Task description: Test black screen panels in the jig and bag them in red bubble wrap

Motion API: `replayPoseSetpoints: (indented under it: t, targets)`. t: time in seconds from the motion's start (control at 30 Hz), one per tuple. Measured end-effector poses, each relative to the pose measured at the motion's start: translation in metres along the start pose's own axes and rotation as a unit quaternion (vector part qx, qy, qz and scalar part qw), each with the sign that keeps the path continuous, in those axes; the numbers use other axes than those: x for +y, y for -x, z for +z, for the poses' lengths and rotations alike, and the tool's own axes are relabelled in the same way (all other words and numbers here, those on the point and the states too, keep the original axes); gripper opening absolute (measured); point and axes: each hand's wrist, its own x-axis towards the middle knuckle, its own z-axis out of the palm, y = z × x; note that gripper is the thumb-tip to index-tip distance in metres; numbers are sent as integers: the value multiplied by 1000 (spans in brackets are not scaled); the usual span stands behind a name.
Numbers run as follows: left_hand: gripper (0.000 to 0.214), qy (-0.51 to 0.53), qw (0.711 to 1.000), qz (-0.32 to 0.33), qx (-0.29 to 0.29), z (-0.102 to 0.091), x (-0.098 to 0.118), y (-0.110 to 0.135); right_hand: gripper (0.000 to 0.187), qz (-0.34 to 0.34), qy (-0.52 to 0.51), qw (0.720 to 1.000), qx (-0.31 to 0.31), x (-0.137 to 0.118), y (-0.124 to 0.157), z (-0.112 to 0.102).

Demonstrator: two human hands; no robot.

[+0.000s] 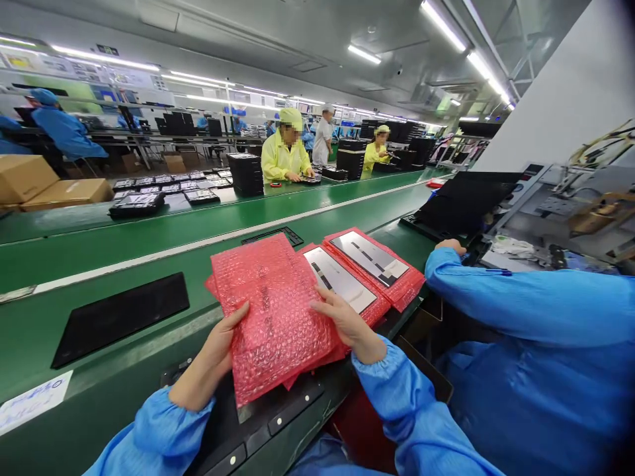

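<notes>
A pink-red bubble wrap bag [275, 311] lies tilted between my hands, over more bags of the same kind. My left hand [218, 350] grips its left edge, thumb on top and fingers hidden beneath. On the opposite edge, my right hand [350, 324] is closed with the thumb and fingertips against the bag. Right of it, two flat screen panels, a nearer one [342, 277] and a farther one [370, 254], rest with their pale backs up on red bubble wrap bags. A black tray [292, 413] shows partly below my hands.
A dark flat panel [124, 317] lies on the green bench [208, 264] at left, near a white paper label [34, 400]. A co-worker's blue sleeve [526, 297] reaches in from the right, beside a black tray [461, 205]. People in yellow work across the line, among stacked black trays [247, 175].
</notes>
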Motion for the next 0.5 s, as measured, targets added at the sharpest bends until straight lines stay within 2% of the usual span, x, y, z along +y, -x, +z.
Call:
replayPoseSetpoints:
  t: [0.07,0.13,0.23,0.33,0.43,0.5]
  targets:
    - [34,5,1000,7,1,-5,4,16,52,51,-108,991,-63,4,7,14]
    - [40,19,1000,21,5,-10,6,32,51,53,-160,982,-87,10,15,30]
    - [44,36,998,45,24,-16,10,51,58,-3,-169,982,-83,20,23,51]
    - [40,37,996,58,60,-22,17,67,60,-43,-144,987,-60,27,27,67]
    - [36,37,990,78,108,-37,33,86,51,-27,-126,991,-39,31,29,72]
    - [35,26,981,119,154,-57,48,108,48,-8,-117,993,-25,33,29,71]
